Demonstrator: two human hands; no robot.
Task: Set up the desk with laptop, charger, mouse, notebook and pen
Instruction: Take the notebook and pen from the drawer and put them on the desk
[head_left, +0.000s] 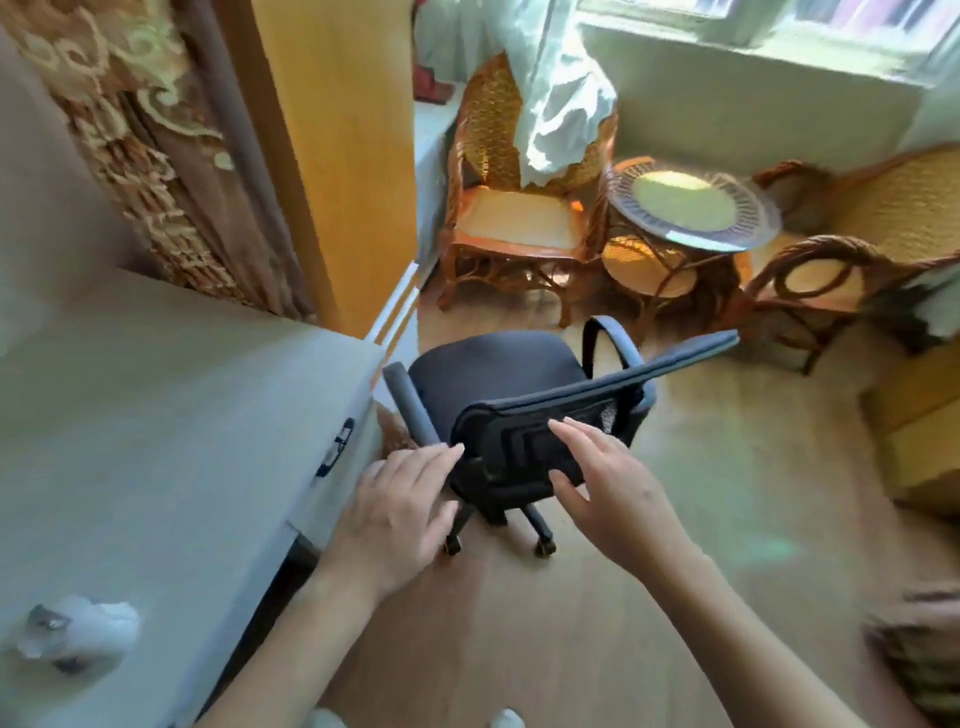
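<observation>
A light grey desk (156, 415) fills the left side of the head view. A dark office chair (498, 384) on castors stands just right of the desk's corner, its back turned toward me. My left hand (400, 514) hovers with fingers apart near the chair's left armrest (413, 408). My right hand (608, 483) is spread open over the chair's backrest (524, 441), fingertips close to or touching it. Neither hand holds anything. No laptop, charger, mouse, notebook or pen shows.
A crumpled white object (78, 631) lies on the desk's near left corner. Beyond the chair stand a rattan armchair (519, 218), a round glass-topped rattan table (691, 208) and a second rattan seat (831, 270). A brown curtain (156, 156) hangs behind the desk. Wooden floor (675, 519) spreads right.
</observation>
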